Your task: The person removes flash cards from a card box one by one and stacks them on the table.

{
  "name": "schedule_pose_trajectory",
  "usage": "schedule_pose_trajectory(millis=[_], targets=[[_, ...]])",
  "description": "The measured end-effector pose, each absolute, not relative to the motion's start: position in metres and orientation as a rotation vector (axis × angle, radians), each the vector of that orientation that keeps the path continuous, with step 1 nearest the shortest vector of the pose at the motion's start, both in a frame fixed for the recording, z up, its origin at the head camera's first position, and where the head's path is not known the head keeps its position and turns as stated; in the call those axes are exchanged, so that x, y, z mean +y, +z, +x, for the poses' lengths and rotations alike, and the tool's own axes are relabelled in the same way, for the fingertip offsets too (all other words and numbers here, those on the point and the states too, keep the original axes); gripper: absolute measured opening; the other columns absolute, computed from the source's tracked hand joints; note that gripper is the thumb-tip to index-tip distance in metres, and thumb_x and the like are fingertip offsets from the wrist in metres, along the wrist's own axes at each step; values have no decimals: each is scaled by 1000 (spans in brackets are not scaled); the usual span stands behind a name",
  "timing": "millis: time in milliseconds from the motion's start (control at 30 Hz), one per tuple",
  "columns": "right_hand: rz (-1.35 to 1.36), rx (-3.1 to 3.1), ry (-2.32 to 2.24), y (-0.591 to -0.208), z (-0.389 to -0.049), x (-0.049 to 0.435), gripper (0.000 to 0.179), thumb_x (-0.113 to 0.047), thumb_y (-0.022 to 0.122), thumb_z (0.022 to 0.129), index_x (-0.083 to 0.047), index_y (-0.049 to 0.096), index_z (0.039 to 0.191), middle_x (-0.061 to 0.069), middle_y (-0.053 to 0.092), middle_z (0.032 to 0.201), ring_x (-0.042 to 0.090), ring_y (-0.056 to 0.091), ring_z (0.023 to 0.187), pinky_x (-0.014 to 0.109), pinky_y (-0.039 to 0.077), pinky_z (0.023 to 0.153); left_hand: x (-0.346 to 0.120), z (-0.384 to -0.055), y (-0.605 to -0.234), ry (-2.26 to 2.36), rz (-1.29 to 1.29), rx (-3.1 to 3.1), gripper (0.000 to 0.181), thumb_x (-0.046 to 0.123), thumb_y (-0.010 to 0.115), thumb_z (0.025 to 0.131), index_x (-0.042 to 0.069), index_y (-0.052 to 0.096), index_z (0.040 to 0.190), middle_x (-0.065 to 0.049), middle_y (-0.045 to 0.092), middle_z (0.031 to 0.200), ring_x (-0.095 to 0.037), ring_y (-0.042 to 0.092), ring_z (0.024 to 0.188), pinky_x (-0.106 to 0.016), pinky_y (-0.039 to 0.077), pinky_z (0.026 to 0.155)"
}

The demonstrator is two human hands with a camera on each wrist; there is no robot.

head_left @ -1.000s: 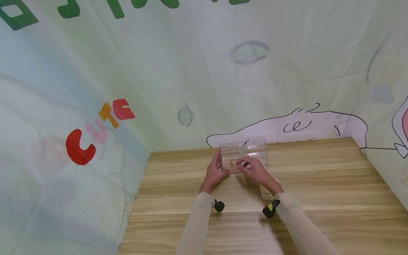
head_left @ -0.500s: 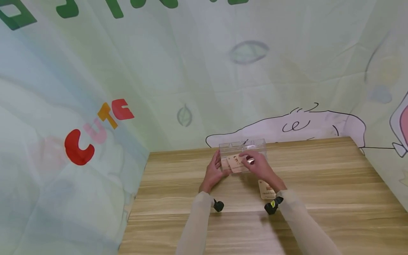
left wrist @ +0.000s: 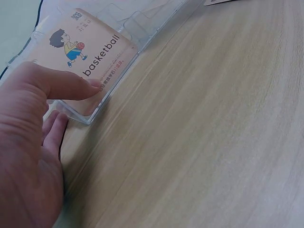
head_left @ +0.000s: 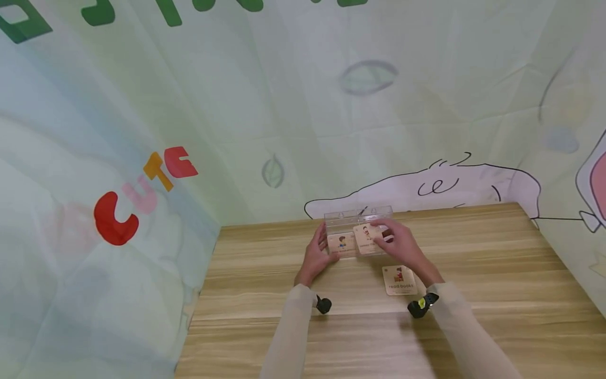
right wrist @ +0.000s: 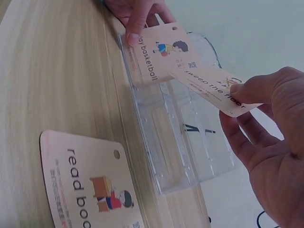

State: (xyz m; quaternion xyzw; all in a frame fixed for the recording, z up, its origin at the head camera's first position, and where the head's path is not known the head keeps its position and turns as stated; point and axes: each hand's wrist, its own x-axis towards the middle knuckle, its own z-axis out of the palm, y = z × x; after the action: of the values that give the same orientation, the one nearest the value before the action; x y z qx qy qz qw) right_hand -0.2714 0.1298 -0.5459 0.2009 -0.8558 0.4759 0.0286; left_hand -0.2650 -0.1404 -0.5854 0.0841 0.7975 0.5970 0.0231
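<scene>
At the table's back stands a clear plastic card holder (head_left: 342,217) with stepped tiers and two columns. My left hand (head_left: 314,261) grips its left end, the thumb over the front. A "play basketball" card (right wrist: 159,52) rests in the front left slot, with the left thumb across its lower corner in the left wrist view. Between thumb and fingers, my right hand (head_left: 404,247) pinches a "sweep the floor" card (right wrist: 209,90), tilted above the holder. In the right wrist view, the holder's right column (right wrist: 178,137) shows bare plastic tiers.
A "read books" card (head_left: 399,280) lies face up on the wooden table (head_left: 360,337), in front of the holder's right end. Close behind the holder hangs a printed cloth backdrop (head_left: 303,116), which also covers the left side.
My right hand has drawn the "sweep the floor" card off the front left slot and carried it rightward, uncovering the "play basketball" card. My left hand stays on the holder.
</scene>
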Motion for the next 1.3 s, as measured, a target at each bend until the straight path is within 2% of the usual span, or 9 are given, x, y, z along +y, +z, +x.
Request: schedule_pose_trajectory(millis=[67, 233, 367, 567, 700, 867, 1067, 1300], targets=[[611, -2651, 1467, -547, -270, 135, 42, -1, 73, 94, -6, 63, 135, 19, 61, 139, 35, 70, 100, 45, 64, 81, -140, -265, -586, 1851, 261, 2462, 103, -10, 82, 78, -2, 23, 162, -29, 33, 162, -47, 41, 143, -54, 40, 118], [573, -2694, 1465, -548, -263, 146, 45, -1, 72, 94, -7, 61, 138, 18, 61, 139, 35, 70, 101, 43, 65, 80, -142, -276, -615, 1874, 231, 2468, 108, -9, 83, 78, 7, 21, 165, -23, 32, 164, -44, 41, 145, -53, 38, 119], [531, -2719, 1497, -549, -255, 153, 47, 0, 73, 93, -4, 60, 138, 21, 60, 138, 36, 69, 101, 43, 65, 79, -144, -276, -616, 1872, 205, 2481, 108, -7, 85, 77, 11, 25, 165, -20, 36, 163, -41, 42, 145, -50, 39, 119], [506, -2731, 1529, -557, -245, 164, 48, 1, 74, 92, 1, 59, 138, 24, 60, 137, 34, 69, 98, 38, 65, 78, -144, -276, -616, 1858, 194, 2484, 108, -5, 86, 77, 12, 25, 165, -19, 37, 163, -38, 42, 146, -46, 39, 120], [529, -2718, 1556, -563, -238, 174, 48, 2, 75, 91, 3, 59, 137, 26, 60, 134, 32, 69, 95, 35, 64, 77, -144, -276, -617, 1869, 198, 2474, 108, -6, 85, 78, 11, 24, 165, -21, 36, 163, -40, 42, 145, -48, 39, 120], [515, -2732, 1556, -569, -230, 183, 47, 2, 75, 91, 5, 60, 135, 28, 61, 132, 29, 70, 93, 33, 63, 77, -144, -277, -616, 1892, 207, 2460, 108, -7, 84, 78, 10, 23, 165, -22, 35, 163, -42, 41, 145, -51, 38, 120], [470, -2749, 1603, -575, -222, 189, 47, 3, 76, 90, 7, 60, 134, 31, 60, 132, 28, 70, 91, 31, 63, 75, -144, -277, -613, 1868, 185, 2464, 108, -6, 85, 77, 12, 24, 165, -19, 35, 164, -38, 42, 146, -46, 39, 120], [428, -2802, 1577, -579, -216, 192, 47, 2, 77, 89, 7, 61, 133, 31, 61, 131, 32, 72, 92, 34, 64, 75, -142, -278, -612, 1860, 187, 2471, 107, -8, 83, 78, 11, 24, 165, -19, 35, 164, -39, 40, 147, -47, 38, 120]])
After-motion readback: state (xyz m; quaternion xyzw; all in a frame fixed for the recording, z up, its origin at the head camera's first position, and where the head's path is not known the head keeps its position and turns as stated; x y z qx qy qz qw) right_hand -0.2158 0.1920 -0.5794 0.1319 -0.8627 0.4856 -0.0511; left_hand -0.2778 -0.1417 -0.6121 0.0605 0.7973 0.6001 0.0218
